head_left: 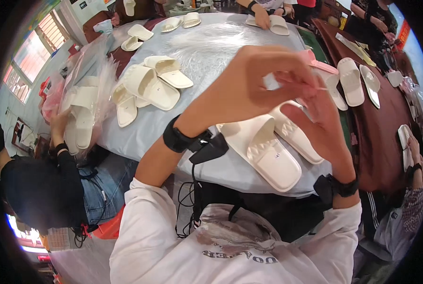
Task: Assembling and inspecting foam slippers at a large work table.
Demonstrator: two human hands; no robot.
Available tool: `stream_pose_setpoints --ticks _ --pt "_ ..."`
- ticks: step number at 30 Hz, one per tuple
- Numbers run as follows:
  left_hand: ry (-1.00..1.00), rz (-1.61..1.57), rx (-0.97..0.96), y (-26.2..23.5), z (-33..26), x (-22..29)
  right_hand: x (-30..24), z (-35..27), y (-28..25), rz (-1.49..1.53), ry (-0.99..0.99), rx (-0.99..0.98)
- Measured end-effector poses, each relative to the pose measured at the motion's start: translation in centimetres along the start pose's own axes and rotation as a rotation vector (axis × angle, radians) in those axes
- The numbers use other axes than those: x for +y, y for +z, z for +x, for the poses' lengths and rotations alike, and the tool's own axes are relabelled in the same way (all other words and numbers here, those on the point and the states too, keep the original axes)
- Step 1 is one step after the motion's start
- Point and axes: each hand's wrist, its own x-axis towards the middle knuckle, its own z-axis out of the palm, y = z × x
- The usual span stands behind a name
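Observation:
My left hand (261, 78) is raised above the table, its fingers curled into a pinch. My right hand (323, 124) meets it, thumb apart from the bent fingers and fingertips close to the left ones. Something small and pale seems to sit at the meeting fingertips, too small to name. Below both hands lies a pair of cream slippers: the left slipper (275, 161) shows its patterned strap and heel, while the right slipper (299, 135) is partly covered by my right hand. Both wrists wear black bands.
Several cream slippers (157, 92) lie to the left on the grey-covered table (126, 137). Clear plastic film (211, 42) spreads across its far part. At left, a person handles bagged slippers (82, 113). More slippers (351, 83) and a pink one (321, 64) are at right.

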Motion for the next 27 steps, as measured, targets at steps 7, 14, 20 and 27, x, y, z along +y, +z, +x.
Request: stream_pose_setpoints --ticks 7,14,20,27 --pt "0.274 0.127 0.135 1.0 3.5 -1.5 -0.3 -0.5 -4.4 0.198 0.127 0.213" --pt "-0.217 0.109 -0.147 -0.2 0.3 -7.0 -5.1 -6.0 -7.8 0.110 0.499 0.110" --pt "-0.529 0.128 -0.417 -0.3 -5.2 -16.1 -2.9 -6.9 -7.7 -0.639 0.632 -0.231" --pt "-0.446 0.017 -0.486 1.1 -6.0 -17.0 2.9 -6.9 -7.1 -0.839 0.656 -0.417"
